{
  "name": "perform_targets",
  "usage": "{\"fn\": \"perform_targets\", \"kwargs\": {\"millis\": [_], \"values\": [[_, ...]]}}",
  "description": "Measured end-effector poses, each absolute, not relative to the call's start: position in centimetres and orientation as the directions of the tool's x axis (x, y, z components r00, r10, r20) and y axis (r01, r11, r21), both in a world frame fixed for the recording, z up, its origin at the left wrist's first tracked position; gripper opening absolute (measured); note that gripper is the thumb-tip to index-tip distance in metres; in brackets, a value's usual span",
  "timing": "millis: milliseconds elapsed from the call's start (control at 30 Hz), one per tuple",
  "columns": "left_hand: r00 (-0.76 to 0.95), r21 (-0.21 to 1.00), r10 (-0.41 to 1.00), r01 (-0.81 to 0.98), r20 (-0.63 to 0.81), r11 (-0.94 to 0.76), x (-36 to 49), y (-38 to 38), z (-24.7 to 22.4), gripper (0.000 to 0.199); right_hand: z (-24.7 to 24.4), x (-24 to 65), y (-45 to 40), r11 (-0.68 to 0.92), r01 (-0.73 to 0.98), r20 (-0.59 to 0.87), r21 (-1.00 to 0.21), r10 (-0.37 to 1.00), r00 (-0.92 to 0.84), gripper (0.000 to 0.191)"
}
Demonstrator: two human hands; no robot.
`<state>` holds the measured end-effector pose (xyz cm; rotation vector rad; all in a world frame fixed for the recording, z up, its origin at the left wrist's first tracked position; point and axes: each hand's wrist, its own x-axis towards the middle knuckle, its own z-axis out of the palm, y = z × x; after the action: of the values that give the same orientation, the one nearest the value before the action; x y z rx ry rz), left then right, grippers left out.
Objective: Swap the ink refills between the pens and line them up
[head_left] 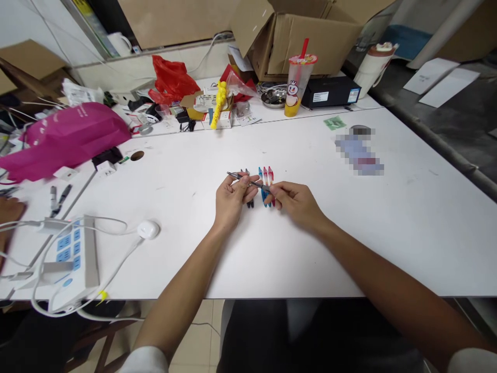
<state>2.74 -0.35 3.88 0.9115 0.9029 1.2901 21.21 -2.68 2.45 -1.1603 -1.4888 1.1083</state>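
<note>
A dark grey pen [255, 183] is held level above the table between both hands. My left hand [232, 199] pinches its thin end between thumb and fingers. The thumb and fingers of my right hand [297, 203] grip the thicker grey end. Beneath and behind the hands, several pens lie side by side on the white table [174, 217]: black ones [250, 204] by the left fingers, then a blue one [260, 170] and pink-red ones [271, 173] near the right fingers. The hands partly cover these pens.
At the left are a power strip [89, 259] with white cables, a round white charger [148, 229] and a magenta bag [77, 132]. Along the back stand a drink cup [298, 85], a black box [330, 92] and a cardboard box [310, 44]. A person's hand [10, 217] shows at the left edge.
</note>
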Motion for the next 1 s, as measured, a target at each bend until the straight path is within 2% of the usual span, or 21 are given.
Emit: {"fn": "perform_targets", "kwargs": {"millis": [67, 167, 733, 900, 1000], "values": [[0.054, 0.928, 0.996, -0.361, -0.076, 0.090, 2.79, -0.29, 3.79, 0.036, 2.27, 21.11, -2.53, 0.182, 0.107, 0.172, -0.977, 0.980, -0.097, 0.032], [0.050, 0.935, 0.991, -0.331, -0.120, 0.130, 2.91, -0.27, 3.60, 0.037, 2.07, 21.11, -2.35, 0.159, 0.083, 0.152, -0.984, 0.985, -0.085, 0.032], [0.031, 0.937, 0.985, -0.306, -0.167, 0.169, 3.01, -0.48, 3.32, 0.038, 1.81, 21.39, -2.05, 0.175, 0.130, 0.171, -0.976, 0.984, -0.045, 0.037], [0.029, 0.938, 0.986, -0.303, -0.167, 0.168, 3.11, -0.48, 3.25, 0.037, 1.81, 21.38, -2.08, 0.187, 0.166, 0.184, -0.968, 0.982, -0.034, 0.035], [0.031, 0.934, 0.984, -0.309, -0.177, 0.178, 3.13, -0.45, 3.27, 0.036, 2.07, 21.37, -2.17, 0.143, 0.203, 0.136, -0.969, 0.990, -0.045, 0.029]]}}
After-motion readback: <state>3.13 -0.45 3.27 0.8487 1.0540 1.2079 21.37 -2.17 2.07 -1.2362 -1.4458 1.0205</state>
